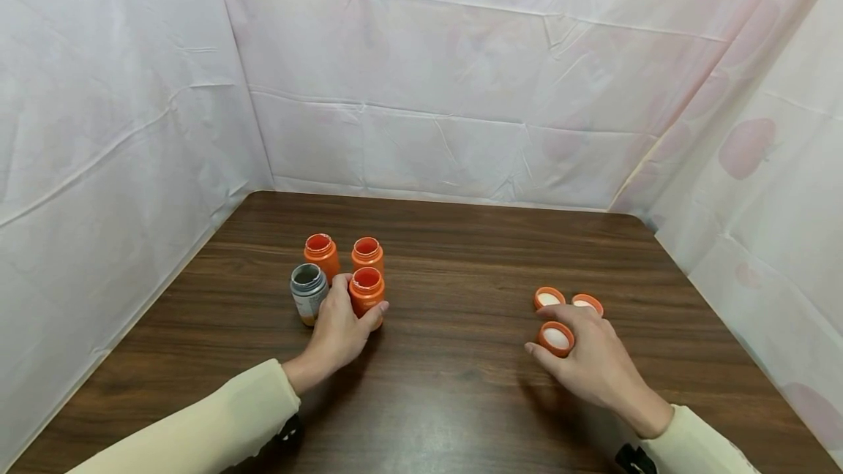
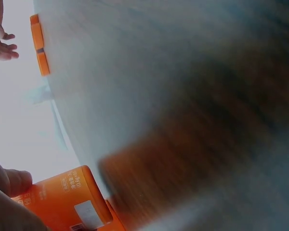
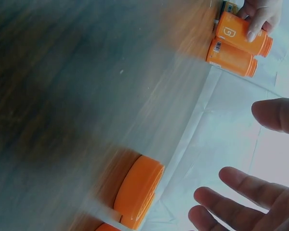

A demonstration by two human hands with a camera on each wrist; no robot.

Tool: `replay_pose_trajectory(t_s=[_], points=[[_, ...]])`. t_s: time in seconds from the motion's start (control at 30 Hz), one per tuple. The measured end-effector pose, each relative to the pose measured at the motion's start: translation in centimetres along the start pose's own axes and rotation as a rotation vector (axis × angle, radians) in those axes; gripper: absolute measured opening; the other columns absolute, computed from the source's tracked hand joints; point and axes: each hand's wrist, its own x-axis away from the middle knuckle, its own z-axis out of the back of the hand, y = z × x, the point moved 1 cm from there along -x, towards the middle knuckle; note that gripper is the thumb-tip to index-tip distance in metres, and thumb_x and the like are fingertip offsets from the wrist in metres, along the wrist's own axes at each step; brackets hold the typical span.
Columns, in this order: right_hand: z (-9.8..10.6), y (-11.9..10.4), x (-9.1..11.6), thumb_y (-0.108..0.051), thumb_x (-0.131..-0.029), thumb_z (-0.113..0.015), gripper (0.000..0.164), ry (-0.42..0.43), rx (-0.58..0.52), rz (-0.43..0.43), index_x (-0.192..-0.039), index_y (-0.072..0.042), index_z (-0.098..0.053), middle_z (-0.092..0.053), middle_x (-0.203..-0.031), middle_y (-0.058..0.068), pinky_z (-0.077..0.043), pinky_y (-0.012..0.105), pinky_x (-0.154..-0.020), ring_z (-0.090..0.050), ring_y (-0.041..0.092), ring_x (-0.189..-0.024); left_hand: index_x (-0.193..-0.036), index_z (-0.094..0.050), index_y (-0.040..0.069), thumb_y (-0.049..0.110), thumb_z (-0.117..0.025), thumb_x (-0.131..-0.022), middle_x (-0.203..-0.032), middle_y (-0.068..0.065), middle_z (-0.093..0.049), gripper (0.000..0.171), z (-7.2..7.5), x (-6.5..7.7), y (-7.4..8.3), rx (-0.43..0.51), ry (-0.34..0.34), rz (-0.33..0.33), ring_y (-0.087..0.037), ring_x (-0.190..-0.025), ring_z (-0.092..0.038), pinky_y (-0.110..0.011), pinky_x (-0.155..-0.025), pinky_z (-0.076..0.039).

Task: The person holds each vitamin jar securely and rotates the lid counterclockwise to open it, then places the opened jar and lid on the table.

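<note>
My left hand (image 1: pixel 339 331) grips an open orange bottle (image 1: pixel 366 284), thumb on its near side; its printed label (image 2: pixel 67 197) shows in the left wrist view. Two more uncapped orange bottles, one at the back left (image 1: pixel 320 254) and one directly behind (image 1: pixel 367 251), stand close by. A grey bottle (image 1: pixel 308 287), also uncapped, is just left of my fingers. My right hand (image 1: pixel 596 357) hovers with spread fingers over three orange lids. The nearest lid (image 1: pixel 556 339) lies white inside up, between thumb and fingers in the head view; the right wrist view shows no contact.
The other two lids, one at the left (image 1: pixel 548 298) and one at the right (image 1: pixel 587 303), lie just behind. Everything rests on a dark wood-grain table (image 1: pixel 448 357). Pale sheets (image 1: pixel 421 79) hang along its back and sides.
</note>
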Motion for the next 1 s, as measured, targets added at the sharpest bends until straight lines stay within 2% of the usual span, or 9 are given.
replay_pose_trajectory(t_s=[0.13,0.33,0.53,0.77,1.0], points=[[-0.1,-0.2,0.1,-0.034,-0.080,-0.087,0.042,0.001,-0.007,0.003,-0.115,-0.016,-0.072,-0.069,-0.115,0.006,-0.042,0.062,-0.095,-0.057,0.041,-0.120,-0.136,-0.039,-0.001,0.019,-0.081,-0.090,-0.132,-0.021,-0.056,0.065,0.1,-0.1,-0.2,0.006,-0.010,0.022,-0.035,-0.120,-0.059,-0.053,-0.104,-0.046],[-0.3,-0.4,0.1,-0.031,-0.078,-0.089,0.043,0.037,0.009,0.055,-0.114,-0.015,-0.072,-0.071,-0.112,0.003,-0.041,0.059,-0.094,-0.061,0.032,-0.110,-0.137,-0.038,-0.001,0.018,-0.081,-0.090,-0.133,-0.022,-0.055,0.067,0.1,-0.3,-0.5,0.002,-0.020,0.027,-0.036,-0.121,-0.058,-0.053,-0.105,-0.046],[-0.6,-0.5,0.2,-0.031,-0.077,-0.089,0.047,0.045,0.025,0.081,-0.115,-0.012,-0.072,-0.071,-0.112,0.003,-0.041,0.056,-0.094,-0.062,0.029,-0.109,-0.137,-0.038,-0.002,0.019,-0.083,-0.088,-0.133,-0.022,-0.055,0.070,0.0,-0.3,-0.6,-0.002,-0.033,0.032,-0.036,-0.122,-0.058,-0.054,-0.106,-0.044],[-0.7,-0.5,0.2,-0.033,-0.078,-0.089,0.046,0.031,0.018,0.083,-0.116,-0.013,-0.071,-0.071,-0.113,0.000,-0.040,0.055,-0.096,-0.062,0.027,-0.110,-0.138,-0.037,-0.002,0.019,-0.087,-0.084,-0.132,-0.021,-0.054,0.077,0.0,-0.2,-0.5,-0.006,-0.017,0.010,-0.036,-0.121,-0.058,-0.054,-0.107,-0.044],[-0.3,-0.4,0.0,-0.033,-0.079,-0.089,0.043,0.021,-0.006,0.057,-0.115,-0.017,-0.071,-0.070,-0.112,-0.001,-0.037,0.057,-0.099,-0.060,0.028,-0.112,-0.146,-0.032,0.001,0.023,-0.089,-0.082,-0.136,-0.019,-0.047,0.088,0.4,0.0,0.4,0.002,0.002,-0.028,-0.035,-0.129,-0.051,-0.052,-0.111,-0.040]])
